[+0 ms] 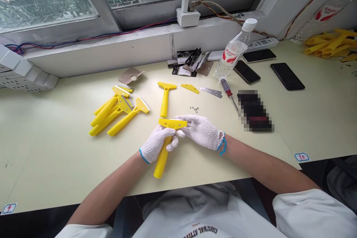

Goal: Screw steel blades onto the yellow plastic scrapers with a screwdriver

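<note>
In the head view, my left hand [160,142], in a white knit glove, is wrapped round the neck of a yellow scraper [161,163]. Its handle points down toward me and its flat head lies crosswise on top, with a screw near the right end. My right hand [202,131], gloved too, grips that right end; its fingertips are partly hidden behind the head. Beyond them lie another scraper body [165,100], a loose yellow cover plate [190,89], thin metal blades [211,92] and several small screws [194,109]. A screwdriver [227,88] rests farther right.
Several yellow scrapers with blades [119,113] are piled at left, near a piece of brown card [131,75]. Black-and-white packets [189,61], a water bottle [231,54] and phones [287,76] stand or lie toward the windowsill. More yellow handles [331,42] are heaped far right.
</note>
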Tool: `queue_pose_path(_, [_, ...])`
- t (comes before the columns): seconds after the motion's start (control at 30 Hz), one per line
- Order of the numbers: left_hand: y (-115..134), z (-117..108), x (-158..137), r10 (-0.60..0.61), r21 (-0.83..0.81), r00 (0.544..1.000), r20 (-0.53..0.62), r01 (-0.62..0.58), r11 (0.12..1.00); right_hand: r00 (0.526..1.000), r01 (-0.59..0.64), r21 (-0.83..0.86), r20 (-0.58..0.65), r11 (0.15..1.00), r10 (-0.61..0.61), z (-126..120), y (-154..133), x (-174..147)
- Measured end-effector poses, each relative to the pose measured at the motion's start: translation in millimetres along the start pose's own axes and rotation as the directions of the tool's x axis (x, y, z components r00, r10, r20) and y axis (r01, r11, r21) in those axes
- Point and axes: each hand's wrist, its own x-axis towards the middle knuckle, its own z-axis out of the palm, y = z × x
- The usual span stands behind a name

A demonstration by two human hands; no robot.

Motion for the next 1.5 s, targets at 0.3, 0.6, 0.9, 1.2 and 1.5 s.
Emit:
queue_pose_path(0.3, [-2.2, 1.3, -1.3, -0.021, 0.041, 0.999, -0.036, 0.022, 0.999, 0.791, 0.396, -0.878, 0.177, 0.270, -0.586, -35.7, -44.3, 3.6])
queue_pose_path(0.6, [-1.2, 3.9, -0.3, -0.032, 0.041, 0.999, -0.040, 0.034, 0.999, 0.739, 0.374, -0.890, 0.456, -0.262, -0.495, -57.1, -53.7, 23.1])
queue_pose_path(0.9, [0.3, 5.1, -1.0, -0.028, 0.045, 0.999, -0.041, 0.030, 0.999, 0.772, 0.392, -0.886, 0.463, -0.248, -0.435, -61.9, -52.0, 25.8])
queue_pose_path(1.2, [-1.4, 4.5, -1.0, -0.022, 0.058, 0.999, -0.034, 0.024, 0.998, 0.736, 0.421, -0.884, 0.464, -0.204, -0.493, -51.1, -55.3, 19.3])
queue_pose_path(1.5, [-5.7, 3.1, 0.5, 0.000, 0.074, 0.999, -0.036, 0.003, 0.997, 0.535, 0.612, -0.668, 0.744, -0.424, -0.400, -8.7, -30.1, -10.3])
